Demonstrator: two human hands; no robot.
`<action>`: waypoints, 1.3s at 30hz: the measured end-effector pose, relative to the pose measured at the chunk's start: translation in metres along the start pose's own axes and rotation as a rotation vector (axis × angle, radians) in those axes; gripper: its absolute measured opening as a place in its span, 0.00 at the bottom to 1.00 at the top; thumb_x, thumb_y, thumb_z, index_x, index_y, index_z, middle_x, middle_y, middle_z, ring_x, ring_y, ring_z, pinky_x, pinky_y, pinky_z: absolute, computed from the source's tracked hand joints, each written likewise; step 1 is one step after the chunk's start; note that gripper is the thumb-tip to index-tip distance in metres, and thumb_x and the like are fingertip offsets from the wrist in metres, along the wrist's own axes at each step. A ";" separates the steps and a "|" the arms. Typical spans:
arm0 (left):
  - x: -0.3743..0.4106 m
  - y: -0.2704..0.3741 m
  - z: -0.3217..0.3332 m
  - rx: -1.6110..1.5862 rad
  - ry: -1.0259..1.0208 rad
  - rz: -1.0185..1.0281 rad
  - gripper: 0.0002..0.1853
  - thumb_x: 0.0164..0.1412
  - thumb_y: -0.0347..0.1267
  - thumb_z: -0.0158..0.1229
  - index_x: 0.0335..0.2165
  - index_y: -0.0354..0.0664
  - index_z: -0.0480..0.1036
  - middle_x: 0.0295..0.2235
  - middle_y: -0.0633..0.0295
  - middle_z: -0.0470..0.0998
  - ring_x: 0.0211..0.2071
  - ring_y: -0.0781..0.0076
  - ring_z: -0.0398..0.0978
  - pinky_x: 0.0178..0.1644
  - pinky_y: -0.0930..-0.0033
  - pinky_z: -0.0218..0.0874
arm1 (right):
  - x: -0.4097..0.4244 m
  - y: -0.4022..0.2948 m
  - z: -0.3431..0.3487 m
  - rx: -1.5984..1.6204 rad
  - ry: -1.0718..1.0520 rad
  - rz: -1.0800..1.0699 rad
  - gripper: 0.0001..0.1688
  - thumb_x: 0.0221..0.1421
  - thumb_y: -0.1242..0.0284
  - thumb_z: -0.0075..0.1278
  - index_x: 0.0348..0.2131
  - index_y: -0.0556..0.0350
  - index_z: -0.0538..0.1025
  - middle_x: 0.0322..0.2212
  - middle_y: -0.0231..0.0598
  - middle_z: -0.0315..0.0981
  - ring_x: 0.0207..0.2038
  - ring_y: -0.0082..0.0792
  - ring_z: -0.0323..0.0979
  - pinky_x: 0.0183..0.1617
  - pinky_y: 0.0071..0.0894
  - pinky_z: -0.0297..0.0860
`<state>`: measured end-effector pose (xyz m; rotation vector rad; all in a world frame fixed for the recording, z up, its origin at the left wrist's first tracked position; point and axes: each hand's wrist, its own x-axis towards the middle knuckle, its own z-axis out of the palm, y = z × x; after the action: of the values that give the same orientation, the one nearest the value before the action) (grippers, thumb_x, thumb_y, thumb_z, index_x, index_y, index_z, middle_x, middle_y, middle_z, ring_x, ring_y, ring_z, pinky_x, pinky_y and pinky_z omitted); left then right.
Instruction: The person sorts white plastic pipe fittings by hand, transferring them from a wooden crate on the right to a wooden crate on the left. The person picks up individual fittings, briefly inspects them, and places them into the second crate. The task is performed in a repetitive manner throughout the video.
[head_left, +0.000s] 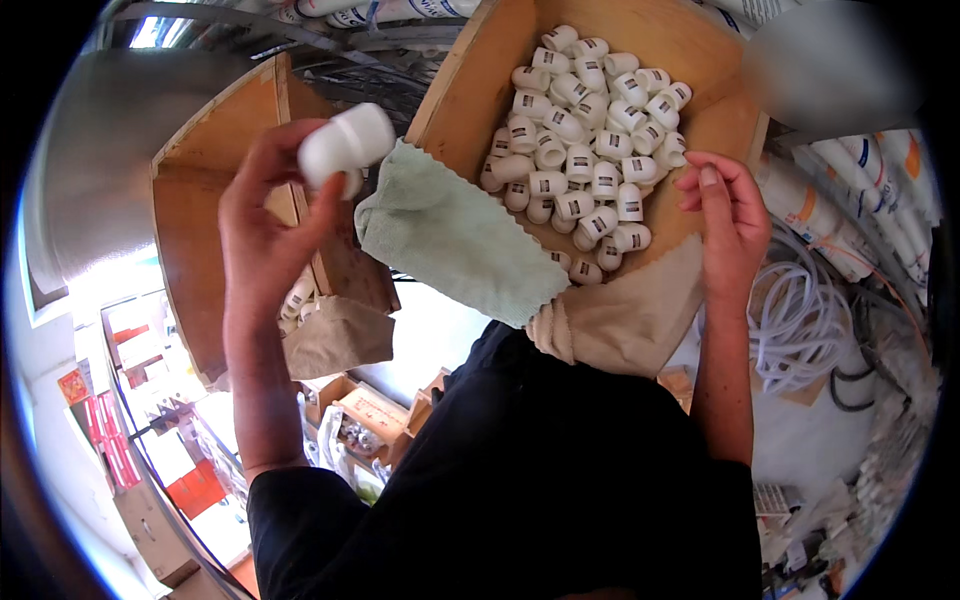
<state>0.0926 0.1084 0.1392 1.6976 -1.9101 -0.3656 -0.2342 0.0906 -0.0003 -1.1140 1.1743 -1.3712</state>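
My left hand (274, 217) is raised at the upper left and grips white plastic pipe caps (346, 146), blurred, at least two of them between thumb and fingers. Below and behind it is a second wooden bin (202, 247). My right hand (724, 199) is at the right side of the large wooden bin (457, 82), its fingertips close beside a white cap (671, 150) at the edge of the heap. Whether they touch it, I cannot tell. Many white domed pipe caps (577, 161) with dark labels fill that bin. A pale green cloth (457, 229) hangs over its near edge.
A beige cloth (622, 311) covers the bin's near right corner; another (341, 337) lies on the left bin. Coiled clear tubing (799, 322) hangs at the right, near wrapped white pipes (870, 180). Small wooden boxes (375, 412) stand lower left. A blurred grey round object (832, 67) is upper right.
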 end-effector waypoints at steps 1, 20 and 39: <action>0.002 0.009 0.010 -0.001 -0.059 0.026 0.18 0.47 0.23 0.60 0.41 0.40 0.71 0.34 0.66 0.75 0.32 0.82 0.70 0.40 0.77 0.62 | 0.000 0.000 0.001 0.013 -0.006 0.003 0.10 0.60 0.75 0.43 0.38 0.61 0.74 0.27 0.32 0.71 0.27 0.16 0.64 0.34 0.15 0.63; 0.000 -0.001 0.103 0.483 -0.775 0.151 0.16 0.45 0.31 0.58 0.36 0.41 0.69 0.26 0.53 0.73 0.29 0.53 0.74 0.32 0.59 0.65 | 0.002 -0.002 -0.003 0.033 -0.018 -0.022 0.09 0.58 0.77 0.44 0.37 0.63 0.74 0.25 0.32 0.72 0.26 0.16 0.65 0.32 0.15 0.63; 0.013 -0.047 0.168 0.814 -0.905 0.317 0.13 0.43 0.23 0.55 0.32 0.36 0.66 0.23 0.52 0.76 0.29 0.54 0.77 0.30 0.58 0.69 | 0.003 -0.001 -0.008 0.034 -0.066 -0.037 0.10 0.59 0.78 0.42 0.38 0.65 0.73 0.27 0.35 0.71 0.29 0.18 0.67 0.32 0.15 0.65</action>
<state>0.0356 0.0617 -0.0191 1.7782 -3.2869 -0.2587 -0.2428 0.0885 0.0004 -1.1538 1.0845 -1.3677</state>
